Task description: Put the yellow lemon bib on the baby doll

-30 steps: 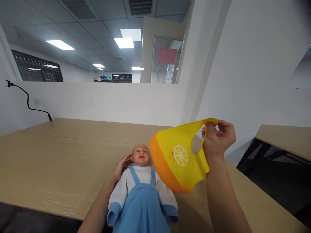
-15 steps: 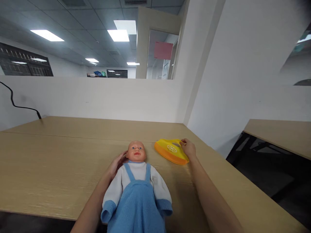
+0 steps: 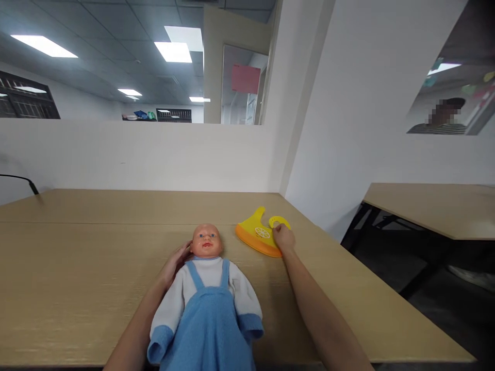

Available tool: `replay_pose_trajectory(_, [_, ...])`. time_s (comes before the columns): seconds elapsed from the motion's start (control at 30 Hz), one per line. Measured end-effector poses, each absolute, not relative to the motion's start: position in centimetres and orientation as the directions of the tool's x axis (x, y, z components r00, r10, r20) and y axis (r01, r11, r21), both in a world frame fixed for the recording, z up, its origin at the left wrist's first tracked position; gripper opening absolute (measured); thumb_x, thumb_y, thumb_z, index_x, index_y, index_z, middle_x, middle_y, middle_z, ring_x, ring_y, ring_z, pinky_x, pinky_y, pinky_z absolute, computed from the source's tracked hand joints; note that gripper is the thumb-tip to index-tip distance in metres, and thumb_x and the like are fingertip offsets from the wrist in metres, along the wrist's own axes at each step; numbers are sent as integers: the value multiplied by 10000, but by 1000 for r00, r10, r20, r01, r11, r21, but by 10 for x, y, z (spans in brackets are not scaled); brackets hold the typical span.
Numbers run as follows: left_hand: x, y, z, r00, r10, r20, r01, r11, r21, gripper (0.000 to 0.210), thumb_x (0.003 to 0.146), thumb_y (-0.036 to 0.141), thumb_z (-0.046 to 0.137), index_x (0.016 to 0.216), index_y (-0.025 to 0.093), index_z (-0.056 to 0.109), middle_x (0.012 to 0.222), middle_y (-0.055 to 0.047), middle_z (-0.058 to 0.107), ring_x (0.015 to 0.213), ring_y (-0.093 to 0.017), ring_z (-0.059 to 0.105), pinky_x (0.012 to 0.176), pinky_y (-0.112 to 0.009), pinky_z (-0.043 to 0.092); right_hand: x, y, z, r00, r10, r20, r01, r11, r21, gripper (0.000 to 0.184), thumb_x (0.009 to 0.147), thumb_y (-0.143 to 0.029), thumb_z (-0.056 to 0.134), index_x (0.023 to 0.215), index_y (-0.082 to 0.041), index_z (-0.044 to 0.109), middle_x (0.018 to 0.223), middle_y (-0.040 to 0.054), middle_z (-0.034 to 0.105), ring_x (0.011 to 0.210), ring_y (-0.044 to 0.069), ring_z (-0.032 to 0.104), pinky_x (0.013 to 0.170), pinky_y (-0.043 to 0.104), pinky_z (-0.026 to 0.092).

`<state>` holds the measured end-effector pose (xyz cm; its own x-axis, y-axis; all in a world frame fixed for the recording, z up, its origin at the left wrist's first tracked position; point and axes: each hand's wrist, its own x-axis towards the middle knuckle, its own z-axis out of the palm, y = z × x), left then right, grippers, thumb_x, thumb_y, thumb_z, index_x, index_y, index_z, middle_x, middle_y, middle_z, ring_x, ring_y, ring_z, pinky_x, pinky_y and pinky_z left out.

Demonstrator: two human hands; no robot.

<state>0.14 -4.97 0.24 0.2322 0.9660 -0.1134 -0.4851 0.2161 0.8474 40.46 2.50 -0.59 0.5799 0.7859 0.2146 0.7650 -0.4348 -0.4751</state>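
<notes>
A baby doll (image 3: 209, 304) in a white top and blue overalls lies face up on the table, its head towards the far side. My left hand (image 3: 178, 262) rests along the left side of the doll's head, fingers stretched out and partly hidden behind it. Right of the head lies a yellow and orange baby bib (image 3: 253, 231) with a white citrus-slice print. Its neck straps are spread apart. My right hand (image 3: 284, 238) is closed on the bib's right edge, just below the curled strap; the fingertips are hidden.
The wooden table (image 3: 96, 273) meets a low white wall (image 3: 174, 159) at the back. A black cable (image 3: 33, 186) hangs over the far left edge. To the right, past a gap, stands another table (image 3: 429, 206). A person (image 3: 441, 118) shows through the right-hand opening.
The bib's neck straps have opened out from the folded-over position, and my right hand now grips its right side lower down. My view has turned slightly right. The left hand stays by the doll's head.
</notes>
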Motion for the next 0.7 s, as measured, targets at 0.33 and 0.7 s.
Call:
replay_pose_trajectory(0.33, [5, -58, 13, 210, 968, -136, -461, 221, 860, 500, 745, 372, 610, 1196, 161, 558, 1167, -110, 650, 1094, -274, 589, 925, -384, 460, 407, 31, -3, 426, 895, 131, 840, -337, -426, 319, 810, -250, 441, 1018, -206, 678, 1057, 99, 675, 990, 236, 618, 789, 283, 455])
replay_pose_trajectory(0.7, [5, -59, 14, 197, 971, -135, -436, 210, 875, 472, 756, 381, 608, 1175, 166, 580, 1187, -105, 641, 1125, -277, 572, 970, -402, 427, 404, 36, -11, 284, 956, 77, 906, -242, -347, 532, 812, -180, 404, 1337, -241, 463, 1336, 95, 499, 1244, 277, 426, 981, 423, 362])
